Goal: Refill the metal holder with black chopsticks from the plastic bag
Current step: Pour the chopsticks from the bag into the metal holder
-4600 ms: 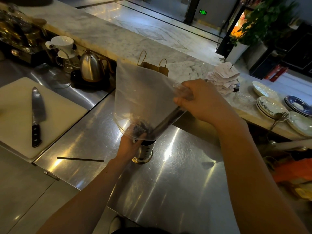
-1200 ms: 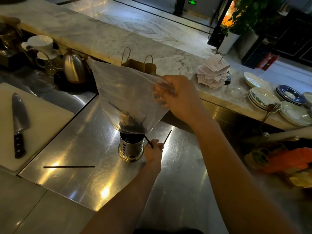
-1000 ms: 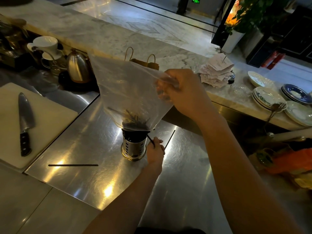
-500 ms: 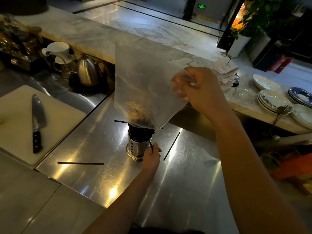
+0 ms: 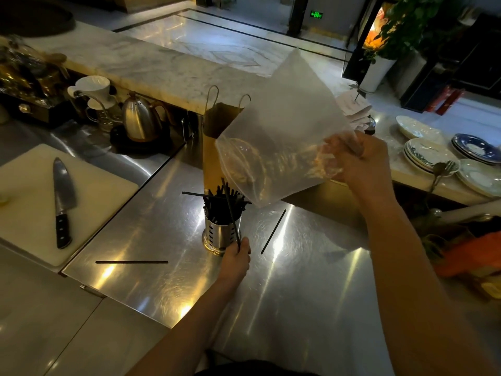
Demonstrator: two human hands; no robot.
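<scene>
At the far left a white cutting board (image 5: 95,202) carries a black-handled knife (image 5: 63,202), blade pointing away. Behind it stand a white cup (image 5: 90,89) on a glass pot and a steel kettle (image 5: 138,119) on a dark base. On the steel counter (image 5: 298,294) a loose chopstick (image 5: 132,262) lies flat near the front edge, well apart from the metal holder (image 5: 220,234). The holder stands upright, crowded with black chopsticks (image 5: 221,206) that splay out over its rim; one lies crosswise on top of the bundle. The left hand (image 5: 235,257) sits at the holder's base on the near right side, fingers curled, pinching the lower end of a single chopstick that leans up across the holder. Whether the hand also touches the holder is hard to tell. A brown paper bag (image 5: 217,137) stands behind the holder, partly screened by the plastic bag (image 5: 284,137). Another stray chopstick (image 5: 273,231) lies slanted on the counter just right of the holder. The plastic bag hangs tilted above and to the right of the holder, its lower corner just beside the chopstick tips; the right hand (image 5: 360,161) grips its bunched edge, fingers closed round the film. The film is cloudy and looks empty. Past the hand, a stack of paper slips (image 5: 355,108) is half hidden by the bag, and plates (image 5: 431,156) with a fork (image 5: 442,172) sit on the marble ledge. The orange things at the right edge are too dim to make out.
</scene>
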